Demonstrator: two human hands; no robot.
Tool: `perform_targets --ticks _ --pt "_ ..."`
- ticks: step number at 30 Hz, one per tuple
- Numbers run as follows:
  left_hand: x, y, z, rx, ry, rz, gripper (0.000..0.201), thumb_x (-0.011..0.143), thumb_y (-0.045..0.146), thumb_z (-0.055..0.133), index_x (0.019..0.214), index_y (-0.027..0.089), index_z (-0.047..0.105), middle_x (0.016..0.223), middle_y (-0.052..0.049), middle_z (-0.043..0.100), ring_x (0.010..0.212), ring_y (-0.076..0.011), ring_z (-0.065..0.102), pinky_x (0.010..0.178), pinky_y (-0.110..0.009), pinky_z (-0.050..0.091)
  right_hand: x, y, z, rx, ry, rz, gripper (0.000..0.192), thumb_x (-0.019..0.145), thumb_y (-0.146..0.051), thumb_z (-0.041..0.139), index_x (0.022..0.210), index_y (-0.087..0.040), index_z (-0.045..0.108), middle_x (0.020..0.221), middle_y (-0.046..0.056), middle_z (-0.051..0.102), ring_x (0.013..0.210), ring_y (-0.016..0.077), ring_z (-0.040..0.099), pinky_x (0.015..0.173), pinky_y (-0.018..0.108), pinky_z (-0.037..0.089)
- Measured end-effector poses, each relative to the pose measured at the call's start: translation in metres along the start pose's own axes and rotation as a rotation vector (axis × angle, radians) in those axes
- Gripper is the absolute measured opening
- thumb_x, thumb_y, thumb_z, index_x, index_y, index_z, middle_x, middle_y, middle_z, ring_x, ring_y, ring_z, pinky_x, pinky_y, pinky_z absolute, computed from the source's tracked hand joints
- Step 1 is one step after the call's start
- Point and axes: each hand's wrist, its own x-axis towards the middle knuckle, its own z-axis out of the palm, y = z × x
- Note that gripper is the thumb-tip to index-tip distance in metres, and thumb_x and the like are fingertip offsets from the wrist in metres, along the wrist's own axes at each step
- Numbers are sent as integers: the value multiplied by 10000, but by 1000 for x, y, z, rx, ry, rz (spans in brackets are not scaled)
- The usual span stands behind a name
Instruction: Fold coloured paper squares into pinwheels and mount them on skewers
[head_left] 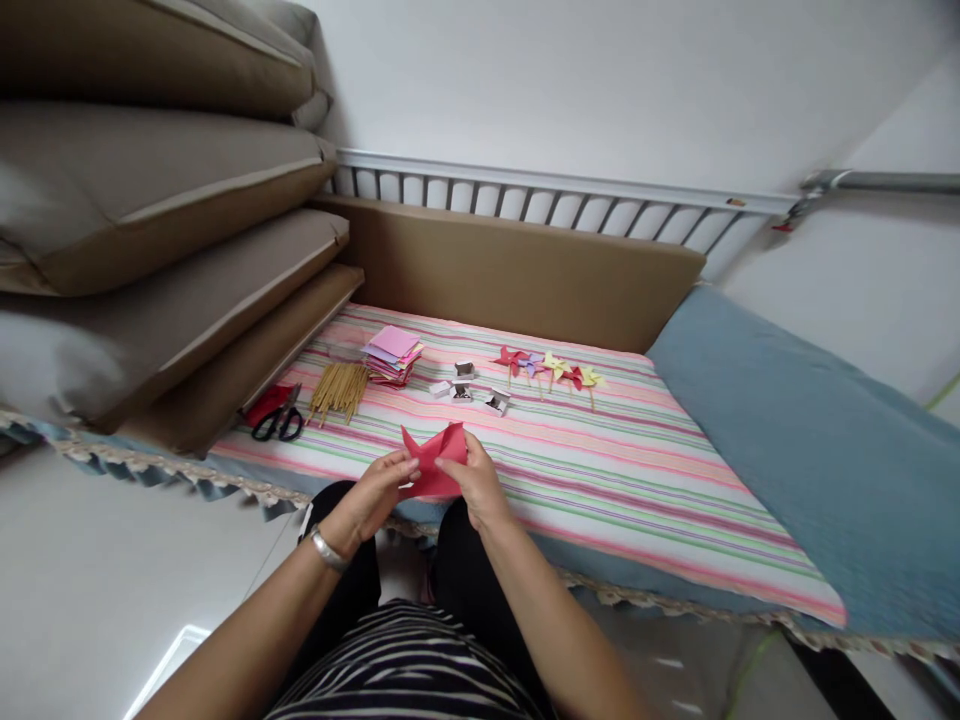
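Observation:
A red sheet of paper (435, 482) with raised, bent corners is held above my lap at the front edge of the striped cloth. My left hand (380, 485) pinches its left side between thumb and fingers. On the other side my right hand (477, 482) grips it, thumb on the front face and fingers behind. Beyond the hands lie small open boxes (497, 402) with tiny dark contents too small to make out. Several finished paper pinwheels (553, 366) in red, purple and yellow rest on sticks farther back to the right.
To the left are black-handled scissors (279, 422), a bundle of tan sticks (339, 391) and a stack of coloured paper squares (393, 352). Large cushions (165, 270) pile up at the left. A brown padded board (517, 275) stands along the back; blue bedding (810, 430) lies at the right.

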Motion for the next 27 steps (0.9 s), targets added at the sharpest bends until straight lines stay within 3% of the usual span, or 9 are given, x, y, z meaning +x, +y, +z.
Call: perform_targets --ticks 5,10,12,14,17,20,23,27 --pt "6 -15 8 -27 107 38 255 605 222 773 822 103 713 735 -71 721 657 -154 636 736 -279 460 1 8 12 -57 47 -49 424 613 -207 674 1023 -226 564 853 -17 661 726 160 596 705 285 478" --pt "10 -7 8 -3 263 52 200 532 207 788 680 101 705 618 -57 706 538 -133 604 590 -239 446 -1 7 10 -116 -8 -14 509 699 -294 646 1177 -212 489 822 11 665 701 176 618 663 307 501" --pt "8 1 7 21 293 39 163 510 196 783 610 109 688 560 -43 686 491 -124 581 554 -234 435 -8 4 1 -275 -20 -96 558 780 -334 581 1295 -213 404 897 45 663 756 184 627 702 332 508" --pt "7 10 6 54 318 12 142 495 187 774 556 114 668 517 -35 665 460 -119 561 526 -233 421 -17 1 -11 -512 -39 -287 558 815 -318 552 1337 -234 373 1120 96 609 940 206 606 828 379 489" --pt "7 20 5 100 345 -8 131 487 178 757 526 123 645 505 -26 652 451 -116 549 504 -233 403 -32 -2 -24 -854 -169 -583 528 798 -240 583 1303 -262 433 1416 106 379 1253 255 410 1020 458 361" --pt "10 22 7 134 349 -14 142 484 180 747 503 136 614 471 -3 620 426 -105 514 474 -231 370 -40 -3 -25 -1068 -215 -729 410 803 -166 556 1206 -239 529 1484 103 263 1339 270 281 1060 494 304" --pt "12 19 8 160 345 -11 160 482 186 747 493 136 595 462 3 605 416 -100 495 467 -231 351 -38 -5 -19 -1127 -158 -794 245 827 -135 499 1027 -211 619 1457 110 314 1325 264 299 1043 493 326" --pt "13 17 8 199 339 18 168 482 205 755 515 123 612 497 -10 621 449 -104 515 500 -233 361 -33 -10 -14 -1109 -148 -793 178 844 -158 499 909 -217 654 1363 98 450 1278 248 362 1034 470 336"
